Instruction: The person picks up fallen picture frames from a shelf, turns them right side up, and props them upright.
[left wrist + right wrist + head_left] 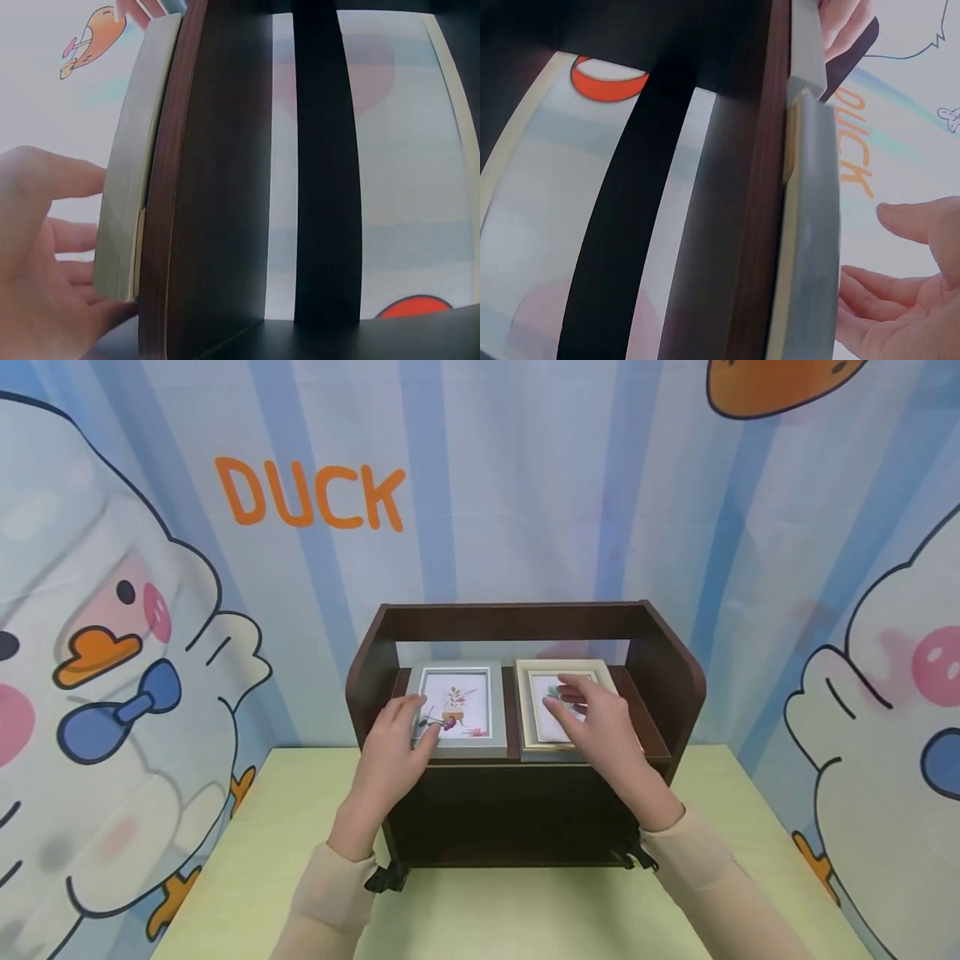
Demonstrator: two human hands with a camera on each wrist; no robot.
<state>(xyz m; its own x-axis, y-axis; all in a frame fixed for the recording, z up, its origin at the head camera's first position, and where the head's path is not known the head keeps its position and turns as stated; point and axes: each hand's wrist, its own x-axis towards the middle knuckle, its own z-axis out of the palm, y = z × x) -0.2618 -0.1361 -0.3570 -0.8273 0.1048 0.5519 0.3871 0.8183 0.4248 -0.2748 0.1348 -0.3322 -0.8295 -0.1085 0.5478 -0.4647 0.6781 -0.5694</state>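
Note:
Two picture frames lie side by side on the upper shelf of a dark brown wooden rack (517,810). The left one is a grey frame (492,747) around a flower picture. My left hand (390,752) is at its left edge, with fingers and thumb spread apart around its lower left corner. In the left wrist view the hand's fingers (75,236) lie against that frame's side. Over the cream frame (527,714) on the right hovers my right hand (603,727). Its thumb (907,219) stands clear of the frame and the fingers are loosely bent, covering part of a green plant picture.
The rack stands on a pale yellow-green table (247,827). Black clips (387,878) sit at the rack's lower front corners. Behind is a blue striped curtain (517,485) with cartoon ducks and the word DUCK. Raised side panels (671,668) flank the shelf.

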